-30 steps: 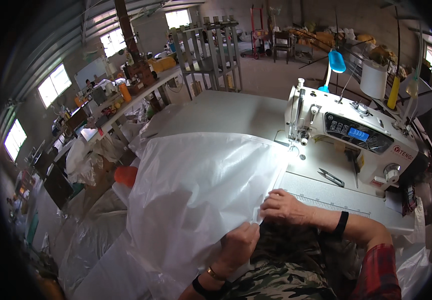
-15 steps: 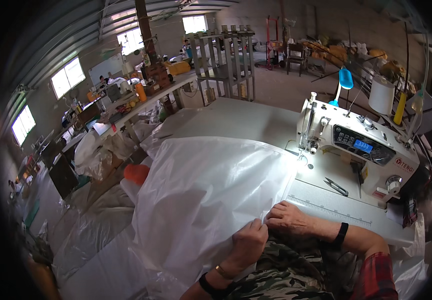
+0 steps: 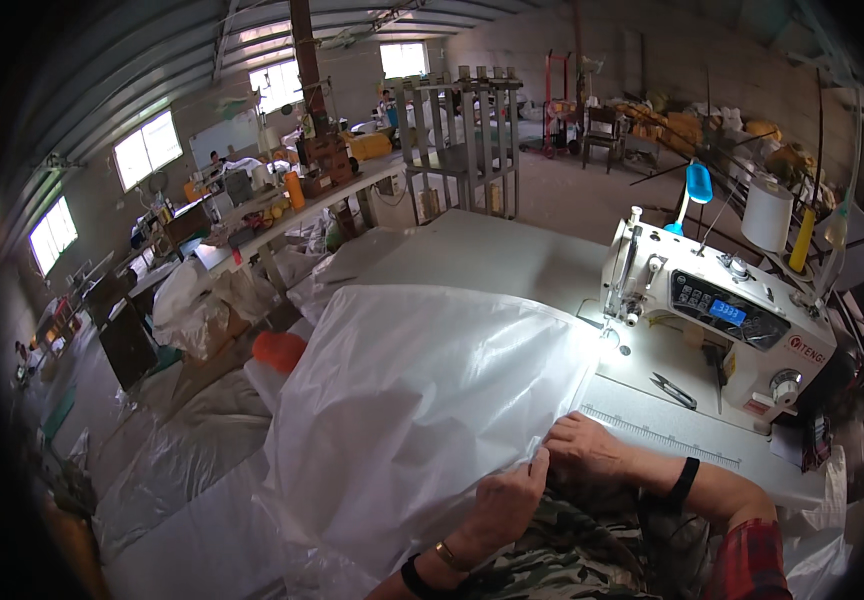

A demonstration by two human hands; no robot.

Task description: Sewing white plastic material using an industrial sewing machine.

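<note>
A large white plastic sheet [image 3: 402, 400] covers the near left part of the table and drapes off its left side. Its right edge runs up to the lit needle area of a white sewing machine [image 3: 717, 300]. With closed fingers, my left hand [image 3: 507, 500] pinches the sheet's near edge. Just right of it, my right hand [image 3: 584, 447] is closed on the same edge, at the table's front. The two hands nearly touch. Both sets of fingertips are partly hidden by the fold.
Thread snips [image 3: 674, 391] lie beside a ruler strip [image 3: 652, 432] on the tabletop [image 3: 482, 250]. A white thread cone [image 3: 768, 215] and blue lamp [image 3: 699, 183] stand behind the machine. Something orange [image 3: 279, 351] sits left of the sheet. Stacked grey stools [image 3: 462, 150] stand beyond the table.
My left hand has shifted slightly right and its fingers have straightened along the sheet's edge. The right hand stays on the edge. The whole view has tilted a little.
</note>
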